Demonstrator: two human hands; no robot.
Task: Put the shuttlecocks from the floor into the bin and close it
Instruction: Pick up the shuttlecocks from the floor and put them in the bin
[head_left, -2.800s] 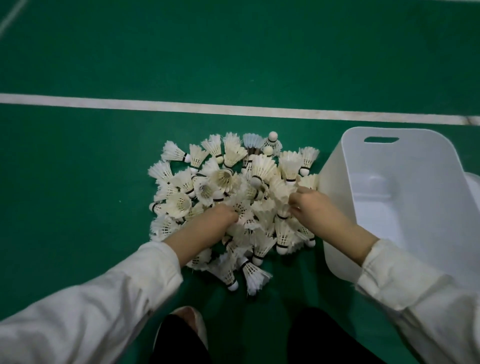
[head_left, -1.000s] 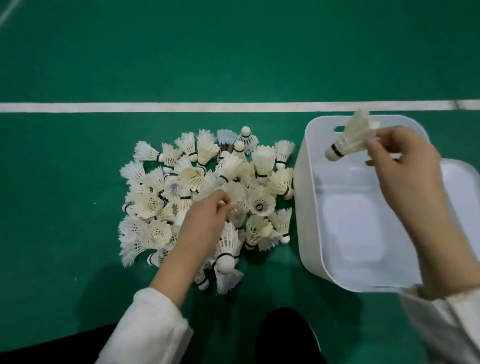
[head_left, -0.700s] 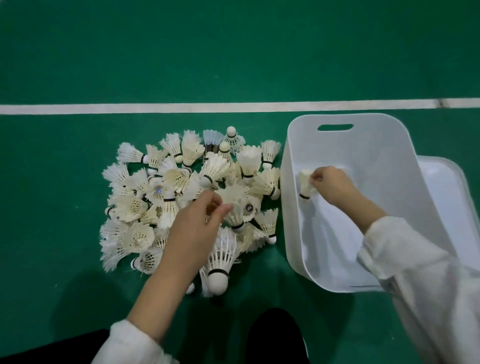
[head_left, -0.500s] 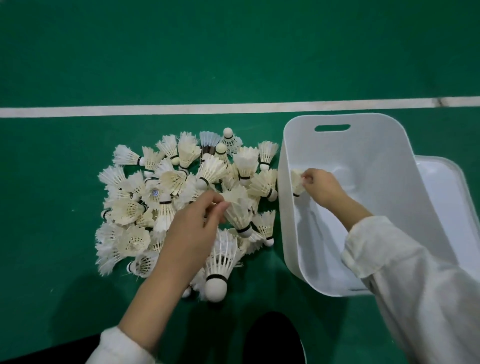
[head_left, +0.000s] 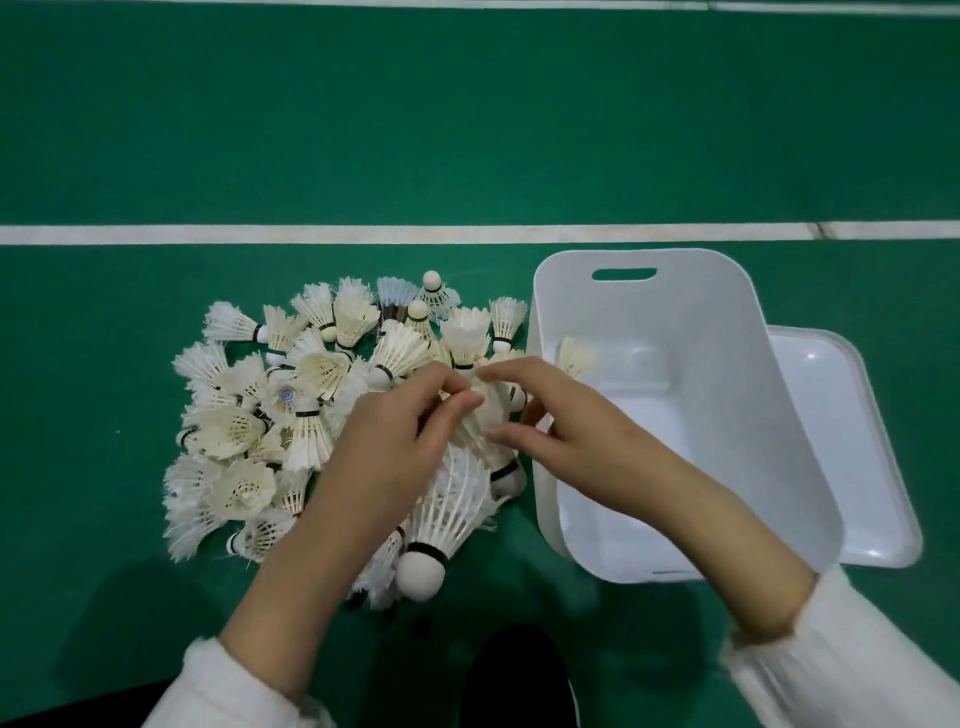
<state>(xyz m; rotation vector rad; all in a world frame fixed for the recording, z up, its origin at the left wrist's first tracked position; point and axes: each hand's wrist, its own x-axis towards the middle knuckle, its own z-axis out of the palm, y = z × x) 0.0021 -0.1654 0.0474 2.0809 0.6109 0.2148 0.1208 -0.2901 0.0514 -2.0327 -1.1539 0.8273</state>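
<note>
A heap of white feather shuttlecocks (head_left: 311, 374) lies on the green floor. To its right stands the open white bin (head_left: 727, 395) with one shuttlecock (head_left: 574, 356) inside, near its left wall. Both hands meet over the heap's right edge, beside the bin. My left hand (head_left: 395, 452) pinches the feathers of a shuttlecock (head_left: 483, 431) with thumb and fingertips. My right hand (head_left: 566, 431) grips the same shuttlecock from the other side, index finger over it and thumb under. Its cork end (head_left: 511, 482) points toward me.
The bin's white lid (head_left: 852, 447) lies flat on the floor, tucked behind the bin's right side. A white court line (head_left: 260, 234) runs across beyond the heap. My dark shoe (head_left: 519, 675) is at the bottom edge. One large shuttlecock (head_left: 436, 535) lies at the heap's near edge.
My right hand left one shuttlecock in the bin and came back out to the heap. It now meets my left hand on a shuttlecock at the heap's right edge.
</note>
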